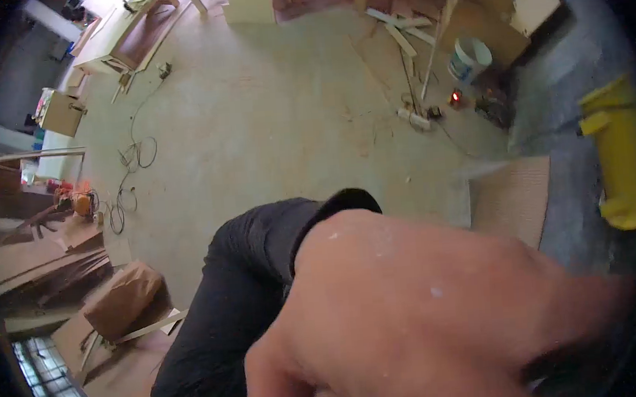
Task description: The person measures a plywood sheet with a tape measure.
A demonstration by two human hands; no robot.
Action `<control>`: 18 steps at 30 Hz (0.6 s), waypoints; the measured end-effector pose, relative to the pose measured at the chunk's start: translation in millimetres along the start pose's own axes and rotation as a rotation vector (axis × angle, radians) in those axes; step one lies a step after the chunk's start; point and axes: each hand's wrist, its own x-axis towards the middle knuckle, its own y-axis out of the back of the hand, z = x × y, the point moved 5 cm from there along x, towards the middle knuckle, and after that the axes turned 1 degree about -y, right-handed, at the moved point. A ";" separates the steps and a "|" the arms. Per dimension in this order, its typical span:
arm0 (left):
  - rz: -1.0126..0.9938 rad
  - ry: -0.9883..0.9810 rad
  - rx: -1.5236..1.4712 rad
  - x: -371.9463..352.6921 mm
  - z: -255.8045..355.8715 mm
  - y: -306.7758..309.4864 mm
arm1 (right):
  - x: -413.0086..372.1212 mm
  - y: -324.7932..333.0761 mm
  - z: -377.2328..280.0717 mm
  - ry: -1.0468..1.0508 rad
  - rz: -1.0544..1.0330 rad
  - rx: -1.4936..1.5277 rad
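Head view: person (pixel 405 288) bends over; brown sheet (pixel 515 196) beside.

My own hands are out of my view, and I cannot tell whether the bent body (pixel 413 288) filling the lower part of it is mine. It wears dark, near-black trousers (pixel 230 308), creased around the hip, with a black waistband (pixel 330 209) standing slightly off the waist. The torso is shirtless, dotted with small pale smudges (pixel 436 292).
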 end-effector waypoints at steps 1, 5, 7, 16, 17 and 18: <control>0.002 0.001 0.020 2.5 -1.3 8.6 | 14.1 7.1 -18.3 0.014 -0.015 -0.028; 0.053 -0.005 0.105 10.0 1.8 51.3 | 74.1 28.0 -115.3 0.116 -0.059 -0.163; 0.070 -0.019 0.151 9.5 9.2 69.6 | 102.4 26.4 -170.6 0.181 -0.088 -0.223; 0.150 -0.094 0.420 -26.4 93.2 165.9 | 189.1 -91.8 -382.5 0.391 -0.340 -0.504; 0.153 -0.109 0.452 -32.0 108.3 178.5 | 196.0 -107.5 -401.2 0.400 -0.369 -0.543; 0.156 -0.122 0.485 -36.1 125.4 191.7 | 203.0 -122.0 -416.4 0.404 -0.394 -0.582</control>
